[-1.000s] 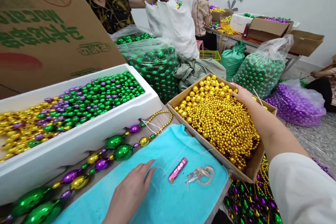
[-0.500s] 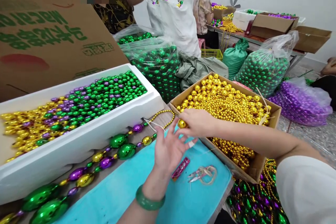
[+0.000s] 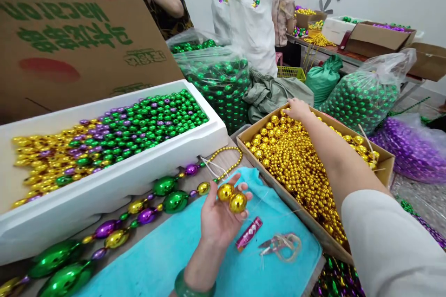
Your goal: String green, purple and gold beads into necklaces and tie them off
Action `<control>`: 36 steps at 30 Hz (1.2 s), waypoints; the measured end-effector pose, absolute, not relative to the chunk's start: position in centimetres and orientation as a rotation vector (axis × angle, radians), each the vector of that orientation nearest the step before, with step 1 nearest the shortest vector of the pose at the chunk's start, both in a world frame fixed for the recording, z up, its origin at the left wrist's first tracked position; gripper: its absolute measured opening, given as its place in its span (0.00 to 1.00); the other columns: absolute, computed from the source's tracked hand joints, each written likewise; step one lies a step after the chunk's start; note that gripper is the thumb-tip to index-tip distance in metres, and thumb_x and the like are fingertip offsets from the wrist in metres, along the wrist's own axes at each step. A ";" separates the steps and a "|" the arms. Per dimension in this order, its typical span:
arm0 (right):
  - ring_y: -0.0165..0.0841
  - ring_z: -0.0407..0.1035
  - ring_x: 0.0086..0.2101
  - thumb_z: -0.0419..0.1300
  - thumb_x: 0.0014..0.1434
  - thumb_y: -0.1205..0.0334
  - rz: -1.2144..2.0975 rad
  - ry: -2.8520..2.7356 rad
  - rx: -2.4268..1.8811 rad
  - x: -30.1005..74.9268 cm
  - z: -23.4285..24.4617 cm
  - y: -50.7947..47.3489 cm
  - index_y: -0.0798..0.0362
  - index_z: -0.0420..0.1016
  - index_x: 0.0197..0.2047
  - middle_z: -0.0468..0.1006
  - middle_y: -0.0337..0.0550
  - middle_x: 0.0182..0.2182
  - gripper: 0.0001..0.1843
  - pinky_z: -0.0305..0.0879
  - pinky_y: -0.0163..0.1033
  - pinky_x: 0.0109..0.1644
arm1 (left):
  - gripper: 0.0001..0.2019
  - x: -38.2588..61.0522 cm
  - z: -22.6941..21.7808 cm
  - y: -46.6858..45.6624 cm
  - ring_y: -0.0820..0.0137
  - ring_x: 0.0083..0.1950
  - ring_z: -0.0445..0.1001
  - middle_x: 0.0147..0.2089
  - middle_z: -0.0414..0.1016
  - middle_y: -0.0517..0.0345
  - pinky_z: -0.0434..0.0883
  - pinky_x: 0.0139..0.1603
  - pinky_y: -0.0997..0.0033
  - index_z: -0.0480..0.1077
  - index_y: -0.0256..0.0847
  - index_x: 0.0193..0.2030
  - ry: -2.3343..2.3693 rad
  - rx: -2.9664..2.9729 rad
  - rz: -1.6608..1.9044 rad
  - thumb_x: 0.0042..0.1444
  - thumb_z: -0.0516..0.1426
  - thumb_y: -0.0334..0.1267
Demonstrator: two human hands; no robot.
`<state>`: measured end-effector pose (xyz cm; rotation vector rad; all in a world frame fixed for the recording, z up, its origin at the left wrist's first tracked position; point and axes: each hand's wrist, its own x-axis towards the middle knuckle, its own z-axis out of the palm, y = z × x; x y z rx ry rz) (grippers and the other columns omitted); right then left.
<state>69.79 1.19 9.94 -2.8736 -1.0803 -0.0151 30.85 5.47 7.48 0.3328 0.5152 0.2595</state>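
Note:
My left hand (image 3: 223,218) is palm up with its fingers curled around two large gold beads (image 3: 238,203). Over the far corner of a cardboard box (image 3: 275,181), my right hand (image 3: 298,108) dips curled fingers among big gold beads (image 3: 275,121); whatever those fingertips grip is hidden. Strings of small gold beads (image 3: 296,158) fill the middle of that box. Below my left hand lies a blue cloth (image 3: 146,260), with a pink-red cutter-like tool (image 3: 249,234) and small scissors (image 3: 278,246) on it.
On the left, a white foam box (image 3: 209,137) holds gold, purple and green beads. A large bead necklace (image 3: 146,216) lies along its front. Bags of green beads (image 3: 216,86) and purple beads (image 3: 413,148) stand beyond. Two people (image 3: 284,14) are farther back.
My right hand has left my left hand and reached to the box's far corner. Two gold beads now rest in my left palm. The view has shifted slightly left.

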 end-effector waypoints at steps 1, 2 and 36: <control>0.50 0.61 0.56 0.53 0.62 0.44 0.017 -1.068 -2.897 71.1 9.2 1.0 0.55 0.64 0.62 0.66 0.59 0.59 0.31 0.58 0.51 0.57 | 0.23 30.4 7.3 5.5 0.63 0.33 0.78 0.38 0.76 0.49 0.72 0.18 0.72 0.67 0.38 0.54 0.524 0.336 0.249 0.64 0.46 0.53; 0.51 0.60 0.57 0.52 0.61 0.42 0.041 -1.071 -2.912 72.0 8.5 0.8 0.55 0.64 0.62 0.65 0.59 0.59 0.32 0.58 0.52 0.58 | 0.23 30.0 7.2 5.6 0.64 0.32 0.78 0.37 0.75 0.50 0.71 0.17 0.73 0.67 0.38 0.53 0.532 0.340 0.240 0.64 0.46 0.53; 0.32 0.73 0.33 0.70 0.43 0.60 1.055 -0.853 -1.471 61.9 15.6 0.6 0.50 0.69 0.48 0.78 0.42 0.37 0.28 0.70 0.36 0.32 | 0.21 24.6 8.1 6.5 0.68 0.28 0.73 0.36 0.73 0.50 0.69 0.20 0.71 0.68 0.37 0.52 0.572 0.398 0.370 0.65 0.43 0.49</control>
